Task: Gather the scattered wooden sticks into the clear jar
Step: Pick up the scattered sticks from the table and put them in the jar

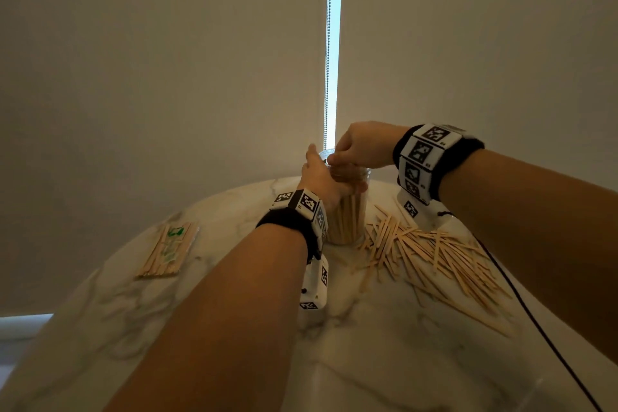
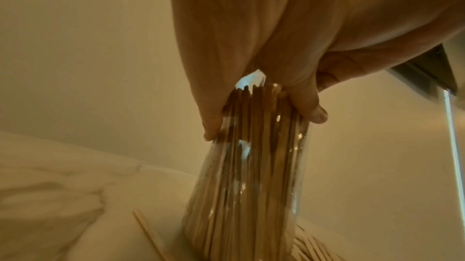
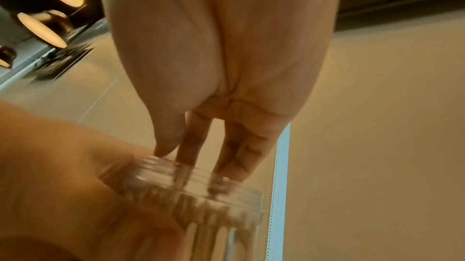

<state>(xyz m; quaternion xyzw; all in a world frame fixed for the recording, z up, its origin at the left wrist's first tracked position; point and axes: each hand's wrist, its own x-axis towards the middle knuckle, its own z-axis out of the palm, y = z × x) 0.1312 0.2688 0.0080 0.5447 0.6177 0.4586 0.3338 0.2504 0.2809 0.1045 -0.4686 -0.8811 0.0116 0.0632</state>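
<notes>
Clear jar (image 1: pixel 347 211) of wooden sticks (image 2: pixel 251 166), left hand (image 1: pixel 321 177) gripping it, right hand (image 1: pixel 363 144) fingers straight in its mouth, loose sticks (image 1: pixel 434 254) on table (image 1: pixel 368 361)

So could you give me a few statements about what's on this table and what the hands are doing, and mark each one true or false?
1. The left hand holds the clear jar near its top. True.
2. The jar is empty. False: it is packed with upright wooden sticks.
3. The right hand is down on the table picking up sticks. False: it is at the jar's mouth, fingertips reaching into the threaded rim.
4. A pile of loose sticks lies on the marble table, on the right side of the jar. True.
5. The jar lies on its side. False: it stands upright.
6. A flat packet of sticks lies apart on the left of the table. True.
</notes>
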